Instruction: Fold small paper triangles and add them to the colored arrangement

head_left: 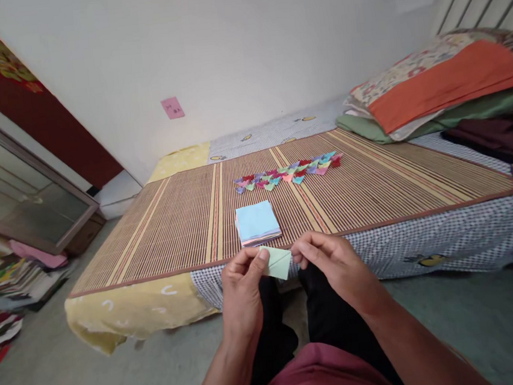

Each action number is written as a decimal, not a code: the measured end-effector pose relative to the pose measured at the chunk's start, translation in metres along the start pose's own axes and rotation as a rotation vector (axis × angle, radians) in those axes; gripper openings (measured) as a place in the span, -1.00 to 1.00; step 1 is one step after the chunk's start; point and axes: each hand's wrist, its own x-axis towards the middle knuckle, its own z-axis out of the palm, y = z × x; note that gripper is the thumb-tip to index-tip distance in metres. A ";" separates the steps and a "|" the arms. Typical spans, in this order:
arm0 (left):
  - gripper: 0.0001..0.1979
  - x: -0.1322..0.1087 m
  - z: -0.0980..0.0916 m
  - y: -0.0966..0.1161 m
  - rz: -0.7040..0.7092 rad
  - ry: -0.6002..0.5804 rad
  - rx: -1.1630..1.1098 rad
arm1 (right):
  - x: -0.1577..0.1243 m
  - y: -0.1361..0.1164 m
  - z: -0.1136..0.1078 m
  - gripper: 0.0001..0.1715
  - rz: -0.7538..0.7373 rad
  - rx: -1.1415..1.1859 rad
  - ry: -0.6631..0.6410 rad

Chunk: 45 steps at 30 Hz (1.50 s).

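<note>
A small pale green folded paper [278, 263] is pinched between my two hands just below the bed's front edge. My left hand [243, 290] grips its left corner with thumb and fingers closed. My right hand [329, 264] pinches its right side, fingers curled. Just beyond them a stack of square coloured papers [257, 222], light blue on top, lies on the striped bamboo mat [173, 225]. Farther back a row of several small folded coloured paper pieces [288, 172] stretches across the mat.
The mat covers a low bed with a checkered sheet [424, 243] and a yellow sheet [126, 308]. Folded bedding and pillows [436, 84] are piled at the back right. A mirrored cabinet [15, 185] and books [11, 282] stand at the left on the grey floor.
</note>
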 end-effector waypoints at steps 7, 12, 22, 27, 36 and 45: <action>-0.79 -0.003 0.004 0.001 0.029 0.014 0.041 | -0.001 0.002 0.006 -0.76 -0.011 -0.073 -0.005; -0.79 -0.005 0.003 0.002 0.042 0.004 0.102 | -0.002 0.004 0.006 -0.82 0.002 -0.099 -0.016; -0.73 0.006 -0.004 0.004 -0.166 -0.111 -0.067 | 0.001 0.006 0.001 -0.86 0.075 0.002 -0.107; -0.72 0.005 0.003 -0.002 -0.176 -0.025 -0.201 | -0.002 0.012 0.016 -0.84 0.122 0.032 -0.162; -0.71 0.004 0.006 -0.007 -0.139 0.034 -0.278 | -0.005 0.008 0.031 -0.86 0.071 -0.117 0.001; -0.73 0.003 0.007 -0.002 -0.093 0.062 -0.311 | -0.006 0.010 0.030 -0.82 0.060 -0.035 -0.026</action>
